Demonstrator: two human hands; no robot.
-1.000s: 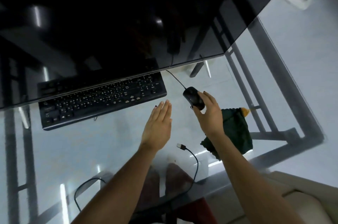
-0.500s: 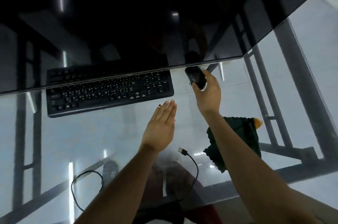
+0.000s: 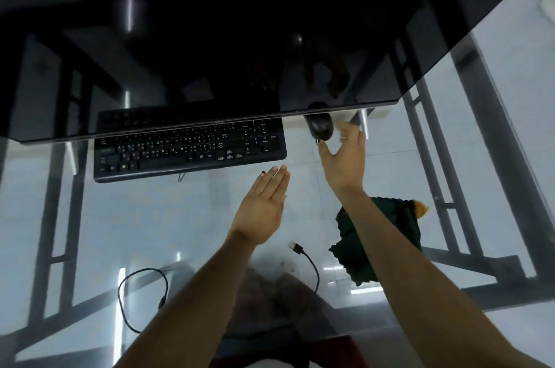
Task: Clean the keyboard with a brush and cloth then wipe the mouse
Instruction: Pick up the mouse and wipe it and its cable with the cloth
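Note:
A black keyboard (image 3: 189,148) lies on the glass desk, its far rows hidden under the monitor's lower edge. To its right sits a black mouse (image 3: 319,126), partly tucked under the monitor. My right hand (image 3: 345,160) hovers just right of the mouse with fingers spread and blurred, the thumb tip near the mouse's near end; it holds nothing. My left hand (image 3: 264,205) is flat, fingers straight and together, above the desk just in front of the keyboard's right end. A dark green cloth (image 3: 390,232) lies crumpled under my right forearm. No brush is visible.
A large dark monitor (image 3: 240,37) overhangs the far half of the desk. A loose black USB cable (image 3: 306,256) lies near my left wrist, another cable loop (image 3: 141,292) at the near left. Metal desk frame bars (image 3: 450,187) show through the glass.
My right hand carried the mouse away from me to the spot beside the keyboard under the monitor's edge, then let go of it. My left hand stayed flat in place.

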